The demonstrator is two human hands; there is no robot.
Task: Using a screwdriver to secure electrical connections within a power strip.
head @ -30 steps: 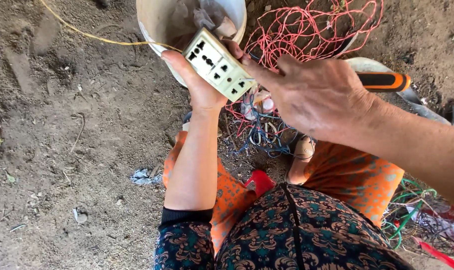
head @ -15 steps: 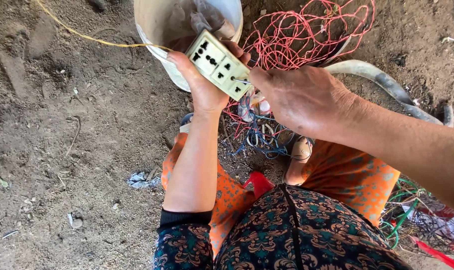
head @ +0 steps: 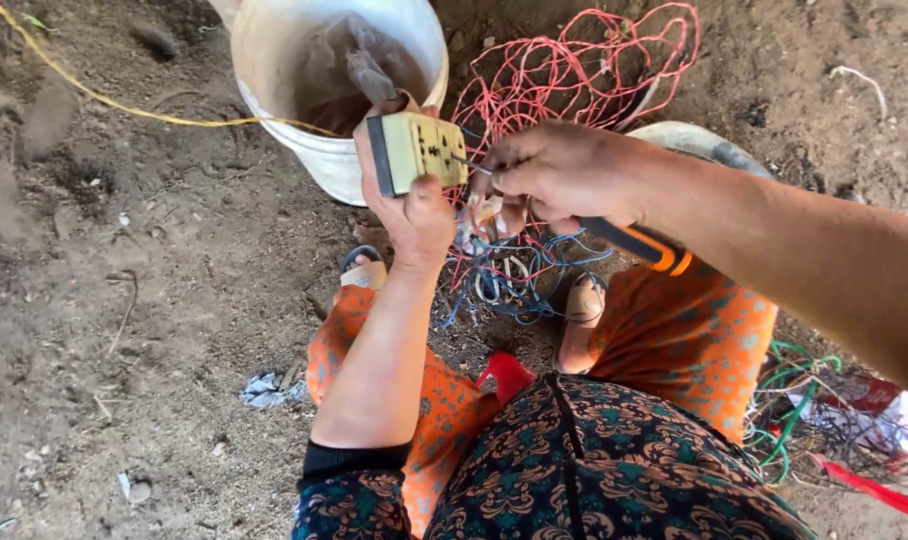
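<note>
My left hand (head: 411,205) grips a cream wall socket plate (head: 415,150) and holds it up, face turned toward my right side. My right hand (head: 559,172) is closed around a screwdriver with an orange and black handle (head: 642,243); its thin metal tip touches the socket's face. Below the hands lies a tangle of red, blue and white wires (head: 514,275). I sit on the ground in orange patterned trousers (head: 699,345), with my sandalled feet either side of the wires.
A white plastic bucket (head: 296,125) holding a grey plastic bag stands just behind the socket. A bundle of red wire (head: 584,70) lies at the back right. A yellow cord (head: 124,105) runs across the dirt. Green wires (head: 799,400) lie at right.
My left hand has turned the socket so its face points toward my right hand. My right hand has brought the screwdriver tip onto the socket. The view has shifted slightly.
</note>
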